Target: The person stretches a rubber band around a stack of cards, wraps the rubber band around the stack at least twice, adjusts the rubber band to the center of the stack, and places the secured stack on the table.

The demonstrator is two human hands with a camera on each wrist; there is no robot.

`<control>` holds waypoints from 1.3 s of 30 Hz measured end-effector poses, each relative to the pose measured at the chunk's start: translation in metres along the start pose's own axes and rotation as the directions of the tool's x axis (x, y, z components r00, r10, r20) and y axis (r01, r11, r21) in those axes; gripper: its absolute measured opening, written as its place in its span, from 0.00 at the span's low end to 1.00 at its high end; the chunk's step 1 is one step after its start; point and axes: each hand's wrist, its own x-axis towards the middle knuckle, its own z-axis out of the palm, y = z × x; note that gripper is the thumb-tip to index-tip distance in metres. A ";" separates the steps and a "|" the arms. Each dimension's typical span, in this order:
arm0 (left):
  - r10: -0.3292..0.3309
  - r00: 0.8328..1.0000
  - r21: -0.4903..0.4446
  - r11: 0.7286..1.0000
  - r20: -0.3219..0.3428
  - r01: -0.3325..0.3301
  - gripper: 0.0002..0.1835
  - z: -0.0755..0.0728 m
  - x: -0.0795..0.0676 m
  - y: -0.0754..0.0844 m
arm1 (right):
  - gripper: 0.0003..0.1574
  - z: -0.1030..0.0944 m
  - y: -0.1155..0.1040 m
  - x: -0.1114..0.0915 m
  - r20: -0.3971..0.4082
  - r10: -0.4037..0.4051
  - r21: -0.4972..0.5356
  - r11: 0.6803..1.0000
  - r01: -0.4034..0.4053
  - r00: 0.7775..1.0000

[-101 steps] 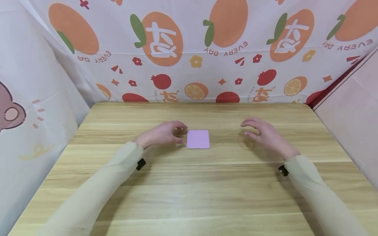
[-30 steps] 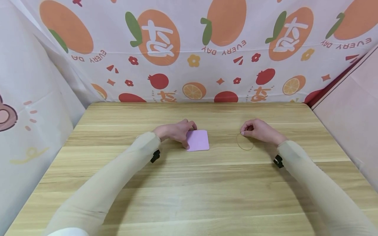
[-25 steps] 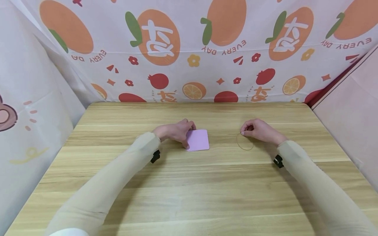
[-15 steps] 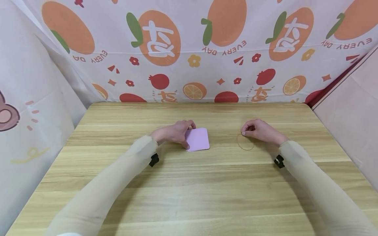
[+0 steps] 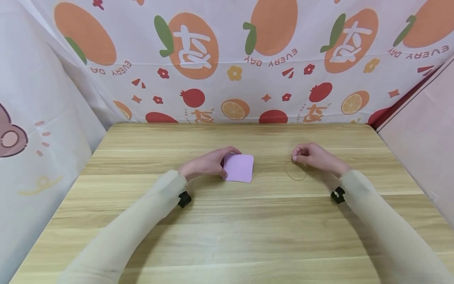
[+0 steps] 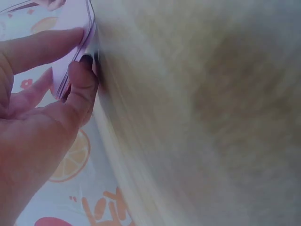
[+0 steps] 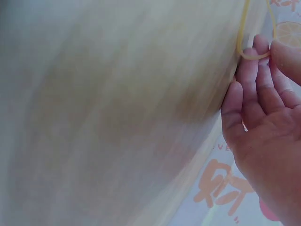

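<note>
My left hand (image 5: 207,162) grips the left side of a thin stack of square purple cards (image 5: 239,168), thumb at the near edge and fingers at the far edge. In the left wrist view, layered edges show along the card stack (image 6: 70,21), and the fingertips (image 6: 81,77) curl at its edge close over the table. Off to the right, my right hand (image 5: 317,157) pinches a thin tan rubber band (image 5: 291,176) between thumb and forefinger. The right wrist view shows the rubber band (image 7: 242,35) as a loop hanging from the fingertips, with the other fingers curled loosely.
Both hands work over a light wood-grain table (image 5: 227,225). A white cloth with fruit prints (image 5: 227,59) hangs along its back edge, and pale cloths flank the left and right sides. A black strap (image 5: 184,199) sits at each wrist.
My left hand has moved right from beside the card stack and taken hold of it; the stack has since turned slightly. My right hand's fingers have closed to pinch the rubber band.
</note>
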 end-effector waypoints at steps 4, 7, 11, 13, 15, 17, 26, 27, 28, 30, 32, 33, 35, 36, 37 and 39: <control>0.006 1.000 -0.010 1.000 -0.023 -0.006 0.40 0.001 -0.003 0.001 | 0.07 -0.002 0.001 -0.002 0.015 0.033 0.107 0.994 -0.034 0.999; 0.006 0.999 -0.009 1.000 -0.047 -0.007 0.40 0.001 -0.006 0.003 | 0.10 -0.003 0.000 -0.004 0.040 0.082 0.234 0.968 -0.089 0.996; -0.006 0.998 -0.009 1.000 -0.068 0.005 0.39 0.002 -0.009 0.007 | 0.17 -0.004 0.001 -0.007 0.111 0.105 0.447 0.883 -0.144 0.988; -0.001 0.997 -0.010 1.000 -0.079 0.000 0.39 0.002 -0.010 0.006 | 0.21 -0.005 0.002 -0.010 0.149 0.087 0.550 0.821 -0.156 0.985; 0.001 0.997 -0.035 0.999 -0.083 -0.004 0.39 0.002 -0.010 0.003 | 0.22 -0.004 0.003 -0.012 0.179 0.066 0.635 0.754 -0.167 0.982; -0.001 0.996 -0.065 0.998 -0.086 -0.005 0.39 0.002 -0.010 0.000 | 0.22 -0.004 0.003 -0.014 0.193 0.054 0.689 0.704 -0.175 0.980; -0.081 0.989 -0.297 0.954 -0.122 0.042 0.39 0.002 -0.015 -0.006 | 0.08 0.003 -0.001 -0.016 0.151 0.133 0.682 0.703 -0.200 0.980; -0.093 0.988 -0.317 0.947 -0.126 0.049 0.39 0.002 -0.015 -0.006 | 0.08 0.004 -0.002 -0.016 0.154 0.129 0.675 0.711 -0.199 0.980; -0.101 0.986 -0.332 0.942 -0.133 0.052 0.40 0.002 -0.016 -0.005 | 0.08 0.006 -0.004 -0.016 0.157 0.121 0.670 0.716 -0.196 0.980; -0.111 0.983 -0.350 0.935 -0.147 0.053 0.40 0.002 -0.016 -0.005 | 0.11 0.008 -0.006 -0.016 0.164 0.104 0.671 0.718 -0.188 0.981; -0.110 0.981 -0.373 0.927 -0.158 0.044 0.40 0.001 -0.016 -0.005 | 0.15 0.010 -0.010 -0.016 0.165 0.090 0.672 0.719 -0.179 0.982; -0.105 0.981 -0.384 0.923 -0.163 0.035 0.40 0.001 -0.016 -0.005 | 0.17 0.011 -0.012 -0.016 0.159 0.084 0.671 0.722 -0.170 0.984; -0.099 0.980 -0.408 0.913 -0.170 0.021 0.40 0.000 -0.016 -0.005 | 0.21 0.014 -0.018 -0.016 0.139 0.068 0.680 0.719 -0.145 0.988; -0.097 0.980 -0.419 0.908 -0.172 0.016 0.40 0.000 -0.017 -0.005 | 0.23 0.016 -0.021 -0.016 0.126 0.058 0.681 0.720 -0.129 0.990; -0.097 0.980 -0.428 0.904 -0.176 0.013 0.40 0.000 -0.017 -0.004 | 0.24 0.018 -0.026 -0.016 0.108 0.048 0.680 0.725 -0.109 0.993; -0.099 0.978 -0.440 0.898 -0.181 0.009 0.40 -0.001 -0.018 -0.005 | 0.28 0.022 -0.035 -0.015 0.064 0.033 0.672 0.738 -0.068 0.997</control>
